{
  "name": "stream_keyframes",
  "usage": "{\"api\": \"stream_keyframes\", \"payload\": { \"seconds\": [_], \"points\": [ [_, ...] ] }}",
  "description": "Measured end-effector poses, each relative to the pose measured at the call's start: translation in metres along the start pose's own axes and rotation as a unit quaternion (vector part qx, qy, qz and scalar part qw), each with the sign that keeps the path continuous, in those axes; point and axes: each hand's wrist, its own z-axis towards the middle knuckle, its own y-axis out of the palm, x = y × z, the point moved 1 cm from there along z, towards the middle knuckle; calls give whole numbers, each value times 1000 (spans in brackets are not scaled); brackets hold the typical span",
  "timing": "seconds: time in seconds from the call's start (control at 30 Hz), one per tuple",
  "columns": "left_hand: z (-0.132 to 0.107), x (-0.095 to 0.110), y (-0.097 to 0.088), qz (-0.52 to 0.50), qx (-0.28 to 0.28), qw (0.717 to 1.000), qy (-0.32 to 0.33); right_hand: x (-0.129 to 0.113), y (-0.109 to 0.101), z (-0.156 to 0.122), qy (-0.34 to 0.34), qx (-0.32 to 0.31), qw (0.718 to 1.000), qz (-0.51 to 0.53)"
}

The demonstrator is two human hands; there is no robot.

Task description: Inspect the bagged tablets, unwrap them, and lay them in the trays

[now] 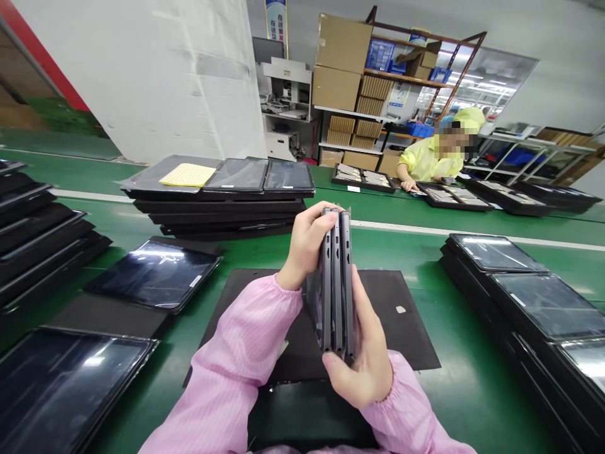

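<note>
I hold three thin grey tablets (336,284) upright on edge, pressed together as one stack, above a black mat (406,334) on the green table. My left hand (305,243) wraps its fingers over the far top end of the stack. My right hand (363,359) cups the near lower end from the right, palm against the outer tablet. Both sleeves are pink.
Stacked black trays holding tablets (222,195) stand behind the mat, with a yellow sheet (188,174) on top. More tablets lie at left (154,274) and on trays at right (539,296). A person in yellow (432,161) works across the table. Shelves with cardboard boxes (340,63) stand behind.
</note>
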Motion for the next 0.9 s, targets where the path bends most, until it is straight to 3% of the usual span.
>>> {"api": "stream_keyframes", "payload": {
  "seconds": [0.23, 0.4, 0.9],
  "points": [
    [2, -8, 0, -63, 20, 998, 23, 11, -22, 10, -68, -60, 992, -89],
    [0, -13, 3, -68, 25, 997, 31, 14, -32, 16, -105, -63, 988, -90],
    [-1, -7, 4, -73, 32, 997, 16, 13, -36, 17, -108, -68, 990, -68]
  ]
}}
